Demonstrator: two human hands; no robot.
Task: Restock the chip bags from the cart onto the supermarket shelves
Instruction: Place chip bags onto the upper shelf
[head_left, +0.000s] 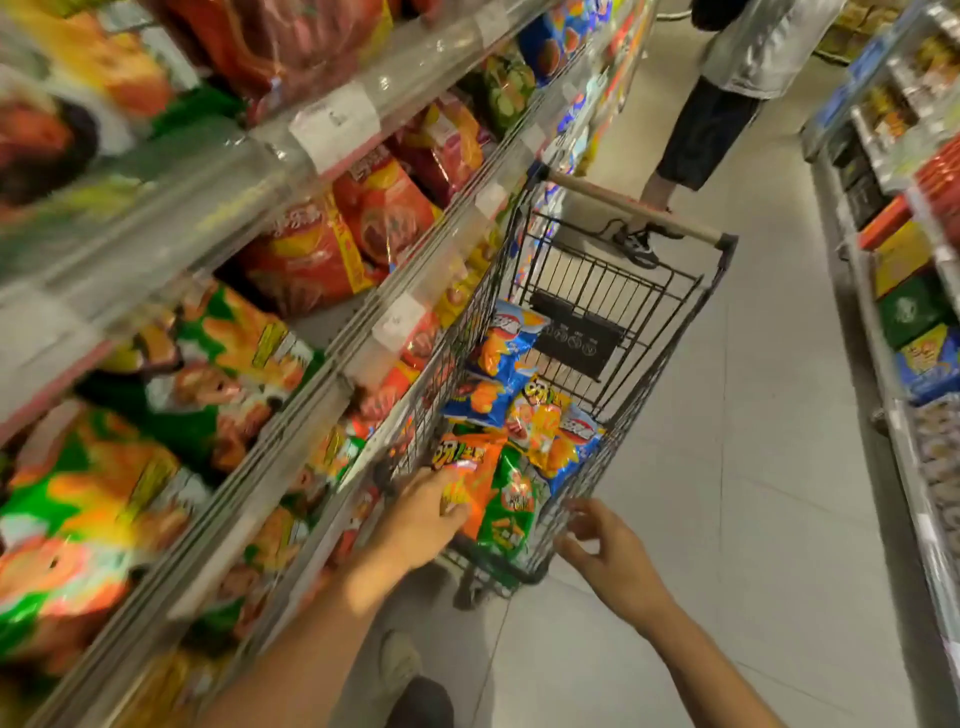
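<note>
A black wire cart (670, 332) stands in the aisle against the left shelves (291, 395). Several chip bags lie in it: blue ones (506, 345), an orange bag (470, 475) and a green bag (511, 506). My left hand (421, 514) reaches into the near end of the cart and grips the orange bag. Beside the cart's near right corner, my right hand (605, 540) hovers with fingers loosely spread, holding nothing. The shelves carry red, orange and green chip bags behind clear rails.
A person (727, 93) stands past the cart's wooden handle (631, 208), blocking the far aisle. Another shelf unit (909, 312) with boxed goods runs along the right. Grey tiled floor (753, 493) lies between. My shoe (397, 660) shows below the cart.
</note>
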